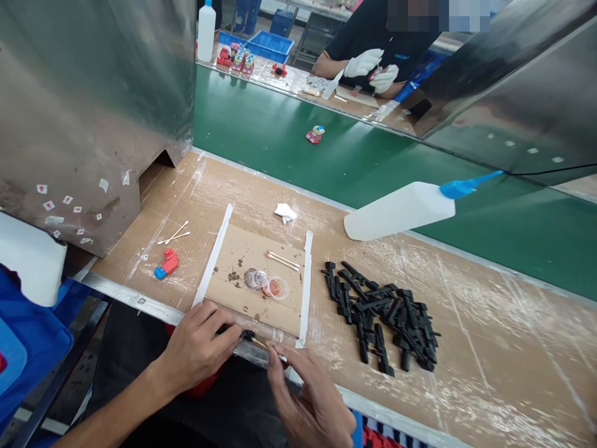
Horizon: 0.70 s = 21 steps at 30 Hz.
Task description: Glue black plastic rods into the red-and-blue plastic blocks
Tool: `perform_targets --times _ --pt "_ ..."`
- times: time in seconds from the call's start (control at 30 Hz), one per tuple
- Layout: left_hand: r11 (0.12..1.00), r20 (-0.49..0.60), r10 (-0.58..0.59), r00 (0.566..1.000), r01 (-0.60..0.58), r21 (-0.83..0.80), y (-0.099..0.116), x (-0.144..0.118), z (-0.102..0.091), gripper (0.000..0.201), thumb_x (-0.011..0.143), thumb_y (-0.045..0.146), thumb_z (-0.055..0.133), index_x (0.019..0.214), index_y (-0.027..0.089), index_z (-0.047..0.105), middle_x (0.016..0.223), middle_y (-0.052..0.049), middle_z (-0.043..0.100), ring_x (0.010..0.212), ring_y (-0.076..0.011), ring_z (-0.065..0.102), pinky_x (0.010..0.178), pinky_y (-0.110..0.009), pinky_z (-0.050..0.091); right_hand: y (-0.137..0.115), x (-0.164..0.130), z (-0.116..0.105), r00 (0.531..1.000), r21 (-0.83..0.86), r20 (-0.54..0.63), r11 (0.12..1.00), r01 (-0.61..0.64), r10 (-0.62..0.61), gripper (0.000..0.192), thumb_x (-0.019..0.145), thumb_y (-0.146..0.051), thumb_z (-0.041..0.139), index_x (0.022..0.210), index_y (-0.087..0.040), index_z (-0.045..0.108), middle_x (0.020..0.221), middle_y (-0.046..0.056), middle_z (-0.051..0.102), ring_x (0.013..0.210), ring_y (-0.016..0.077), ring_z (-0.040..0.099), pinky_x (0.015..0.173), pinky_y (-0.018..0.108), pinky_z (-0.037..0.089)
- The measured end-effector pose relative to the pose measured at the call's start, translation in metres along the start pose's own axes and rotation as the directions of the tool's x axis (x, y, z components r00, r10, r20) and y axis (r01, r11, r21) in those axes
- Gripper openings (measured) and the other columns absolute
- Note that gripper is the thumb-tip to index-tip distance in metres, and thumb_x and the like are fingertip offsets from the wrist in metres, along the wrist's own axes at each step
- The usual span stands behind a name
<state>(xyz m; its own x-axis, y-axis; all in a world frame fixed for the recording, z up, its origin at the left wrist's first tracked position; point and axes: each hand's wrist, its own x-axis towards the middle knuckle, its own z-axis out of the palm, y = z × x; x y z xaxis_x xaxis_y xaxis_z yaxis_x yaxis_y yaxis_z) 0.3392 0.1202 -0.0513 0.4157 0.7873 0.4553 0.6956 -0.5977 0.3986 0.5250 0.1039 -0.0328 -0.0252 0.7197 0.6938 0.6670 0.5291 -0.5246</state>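
My left hand (pixel 198 345) is closed around a small black plastic part (pixel 247 335) at the near edge of the bench. My right hand (pixel 310 401) pinches a thin cotton swab (pixel 268 346) whose tip meets that black part. Just beyond lies a cardboard pad (pixel 247 298) framed by white strips, with two small round dishes (pixel 267 283) and two more swabs (pixel 282 259) on it. A heap of several black plastic parts (pixel 385 314) lies to the right of the pad.
A white squeeze bottle with a blue nozzle (pixel 401 210) lies on its side behind the heap. A red-and-blue toy piece (pixel 166 264) and swabs lie left of the pad. A green conveyor belt (pixel 261 130) carries a small toy (pixel 315 134). Another person's gloved hands (pixel 375 68) work across it.
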Motion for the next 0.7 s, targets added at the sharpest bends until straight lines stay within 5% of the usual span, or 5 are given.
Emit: perform_targets --times 0.3,0.7 --pt "1.000 0.010 0.002 1.000 -0.002 0.013 0.001 0.000 0.000 0.012 0.089 0.011 0.063 0.098 0.016 0.067 0.084 -0.004 0.067 0.076 -0.0213 0.052 0.066 -0.035 0.048 0.000 0.001 0.002 0.999 -0.046 0.021 0.998 0.042 -0.041 0.023 0.081 0.003 0.073 0.096 -0.013 0.069 0.077 0.003 0.072 0.067 0.0143 0.068 0.063 0.025 0.057" --pt "1.000 0.016 -0.010 1.000 0.010 -0.003 0.001 -0.002 -0.001 0.011 0.090 0.012 0.062 0.099 0.017 0.067 0.086 -0.004 0.066 0.077 -0.0215 0.052 0.068 -0.035 0.048 0.005 -0.011 0.000 0.998 0.024 0.030 0.998 -0.051 0.050 0.031 0.079 0.004 0.072 0.100 -0.019 0.069 0.080 0.002 0.072 0.067 0.0147 0.068 0.064 0.026 0.057"
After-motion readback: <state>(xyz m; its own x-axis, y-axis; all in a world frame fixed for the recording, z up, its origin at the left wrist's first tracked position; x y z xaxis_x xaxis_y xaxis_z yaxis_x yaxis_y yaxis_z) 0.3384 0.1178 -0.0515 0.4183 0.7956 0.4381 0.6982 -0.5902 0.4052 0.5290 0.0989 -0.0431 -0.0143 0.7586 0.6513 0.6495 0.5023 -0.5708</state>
